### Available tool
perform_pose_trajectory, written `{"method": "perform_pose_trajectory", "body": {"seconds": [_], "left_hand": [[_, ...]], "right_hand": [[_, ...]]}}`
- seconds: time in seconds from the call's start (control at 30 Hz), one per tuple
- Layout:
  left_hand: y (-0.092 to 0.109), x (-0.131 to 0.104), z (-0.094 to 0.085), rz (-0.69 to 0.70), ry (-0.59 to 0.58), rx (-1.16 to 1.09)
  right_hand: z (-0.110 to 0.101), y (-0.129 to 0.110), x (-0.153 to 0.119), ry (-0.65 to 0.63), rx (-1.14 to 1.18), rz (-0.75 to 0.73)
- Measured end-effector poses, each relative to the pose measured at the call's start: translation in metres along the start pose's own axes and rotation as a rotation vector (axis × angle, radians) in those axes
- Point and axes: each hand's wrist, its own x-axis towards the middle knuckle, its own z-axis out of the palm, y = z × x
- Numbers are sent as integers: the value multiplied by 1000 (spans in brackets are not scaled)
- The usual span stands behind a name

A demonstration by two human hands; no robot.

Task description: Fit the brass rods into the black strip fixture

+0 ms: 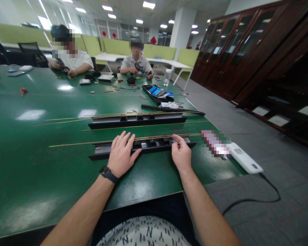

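Observation:
On the green table lies a near black channel (pixel 156 147), a long trough with a shiny inner face and dark blocks inside. A thin gold-coloured rod (pixel 74 144) runs along its top and sticks out past both ends. My left hand (pixel 122 153), a dark watch on its wrist, rests over the channel's left part with fingers spread across the rod. At the right part, my right hand (pixel 182 153) is closed, thumb and forefinger pinching at the rod; the exact contact is partly hidden. Behind lies a second black channel (pixel 138 121) with several similar rods over it.
At the right edge are a phone (pixel 215 142) and a white power device (pixel 246 159) with a black cable. Farther back are a black tube (pixel 173 110), white gloves (pixel 170 105) and a tool case (pixel 156 99). Two people sit across, each handling a dark tool.

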Motion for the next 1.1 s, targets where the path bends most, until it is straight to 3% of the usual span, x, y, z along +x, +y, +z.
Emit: {"method": "perform_pose_trajectory", "body": {"seconds": [1.1], "left_hand": [[-2, -1, 3, 17, 16, 25]], "right_hand": [[1, 0, 0, -10, 3, -15]]}}
